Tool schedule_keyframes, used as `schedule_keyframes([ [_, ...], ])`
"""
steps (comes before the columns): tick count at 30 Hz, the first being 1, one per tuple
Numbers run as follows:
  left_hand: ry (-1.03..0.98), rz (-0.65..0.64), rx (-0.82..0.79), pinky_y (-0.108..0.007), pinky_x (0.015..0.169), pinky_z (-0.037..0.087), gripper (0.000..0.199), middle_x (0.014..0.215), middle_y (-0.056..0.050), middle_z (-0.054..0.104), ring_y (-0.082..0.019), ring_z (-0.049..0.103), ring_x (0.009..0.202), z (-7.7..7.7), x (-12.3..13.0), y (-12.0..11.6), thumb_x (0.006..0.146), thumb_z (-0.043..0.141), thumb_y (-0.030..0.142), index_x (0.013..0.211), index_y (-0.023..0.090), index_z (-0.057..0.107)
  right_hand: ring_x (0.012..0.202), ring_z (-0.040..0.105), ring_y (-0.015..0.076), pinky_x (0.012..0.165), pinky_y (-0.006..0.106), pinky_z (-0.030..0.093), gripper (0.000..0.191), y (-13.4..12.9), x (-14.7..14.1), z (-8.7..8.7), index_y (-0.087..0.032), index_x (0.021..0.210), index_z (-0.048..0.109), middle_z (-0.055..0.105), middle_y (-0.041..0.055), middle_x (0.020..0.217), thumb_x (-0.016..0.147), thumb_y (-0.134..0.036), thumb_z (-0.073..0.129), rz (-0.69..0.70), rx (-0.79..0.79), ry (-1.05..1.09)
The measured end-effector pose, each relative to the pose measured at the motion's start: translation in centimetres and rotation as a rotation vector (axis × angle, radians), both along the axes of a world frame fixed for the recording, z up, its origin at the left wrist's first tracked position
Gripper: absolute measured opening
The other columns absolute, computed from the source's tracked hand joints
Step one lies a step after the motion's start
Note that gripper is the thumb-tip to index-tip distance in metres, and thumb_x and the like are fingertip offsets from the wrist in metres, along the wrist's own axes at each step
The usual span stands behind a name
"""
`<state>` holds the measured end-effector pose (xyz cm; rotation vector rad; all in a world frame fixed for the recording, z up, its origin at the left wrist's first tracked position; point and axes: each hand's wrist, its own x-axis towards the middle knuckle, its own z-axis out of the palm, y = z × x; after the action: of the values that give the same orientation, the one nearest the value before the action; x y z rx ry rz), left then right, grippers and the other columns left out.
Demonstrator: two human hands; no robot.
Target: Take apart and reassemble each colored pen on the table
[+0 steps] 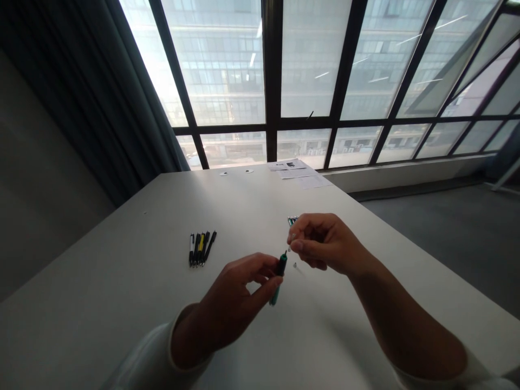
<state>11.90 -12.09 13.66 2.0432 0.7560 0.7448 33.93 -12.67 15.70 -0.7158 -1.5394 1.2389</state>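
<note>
My left hand (244, 281) grips a green pen (281, 265) with a black upper section, held at a tilt with a thin dark tip poking out of its top end. Just above that end, my right hand (325, 241) is closed in a pinch on a small pale piece, perhaps a spring, whose kind I cannot make out. On the table near my right fingers lies a small silver cone-shaped piece (294, 265). Several pens (290, 221) lie partly hidden behind my right hand.
On the white table (122, 254), several black pens, with one yellow pen (201, 242) and one partly white pen (192, 242), lie in a row to the left. Papers (294, 170) rest at the far edge. Windows and a dark curtain (134, 81) stand beyond.
</note>
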Motion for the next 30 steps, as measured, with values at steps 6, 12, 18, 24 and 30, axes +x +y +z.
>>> schedule_keyframes([
  [6, 0.019, -0.010, 0.011, -0.028, 0.079, 0.056, 0.013, 0.094, -0.003, 0.072, -0.015, 0.069, 0.083, 0.25, -0.03, -0.09, 0.090, 0.060, 0.022, 0.101, 0.020, 0.068, 0.040, 0.047, 0.0044, 0.033, 0.013, 0.036, 0.009, 0.25, 0.17, -0.11, -0.015, 0.088, 0.068, 0.057, -0.0057, 0.057, 0.084, -0.021, 0.074, 0.031, 0.019, 0.049],
  [12, 0.019, -0.011, 0.026, -0.028, 0.078, 0.056, 0.013, 0.094, -0.004, 0.073, -0.016, 0.068, 0.083, 0.27, -0.03, -0.07, 0.090, 0.060, 0.022, 0.100, 0.019, 0.068, 0.041, 0.047, 0.0048, 0.034, 0.014, 0.036, 0.012, 0.02, 0.09, 0.14, -0.015, 0.087, 0.068, 0.057, -0.0058, 0.056, 0.083, -0.024, 0.075, 0.021, 0.007, 0.009],
  [18, 0.029, -0.003, 0.042, -0.027, 0.078, 0.055, 0.012, 0.092, -0.003, 0.072, -0.015, 0.068, 0.081, 0.27, -0.02, -0.03, 0.090, 0.061, 0.022, 0.099, 0.020, 0.068, 0.043, 0.046, 0.0040, 0.039, 0.015, 0.037, 0.012, -0.10, 0.18, 0.23, -0.014, 0.091, 0.068, 0.057, -0.0053, 0.059, 0.086, -0.024, 0.072, 0.101, 0.012, -0.049],
  [24, 0.028, 0.001, 0.033, -0.027, 0.076, 0.055, 0.011, 0.090, -0.003, 0.072, -0.016, 0.068, 0.081, 0.10, 0.01, 0.03, 0.089, 0.061, 0.022, 0.098, 0.019, 0.068, 0.048, 0.048, 0.0052, 0.042, 0.016, 0.037, 0.013, -0.29, 0.02, 0.46, -0.014, 0.089, 0.067, 0.058, -0.0038, 0.062, 0.086, -0.025, 0.072, 0.093, 0.015, -0.108],
  [30, 0.017, 0.007, 0.029, -0.027, 0.077, 0.056, 0.012, 0.090, -0.003, 0.072, -0.015, 0.068, 0.081, 0.15, 0.10, 0.08, 0.089, 0.062, 0.022, 0.098, 0.020, 0.068, 0.052, 0.050, 0.0065, 0.045, 0.017, 0.038, 0.016, -0.45, -0.12, 0.70, -0.013, 0.091, 0.068, 0.059, -0.0027, 0.062, 0.086, -0.028, 0.072, 0.091, 0.005, -0.148],
])
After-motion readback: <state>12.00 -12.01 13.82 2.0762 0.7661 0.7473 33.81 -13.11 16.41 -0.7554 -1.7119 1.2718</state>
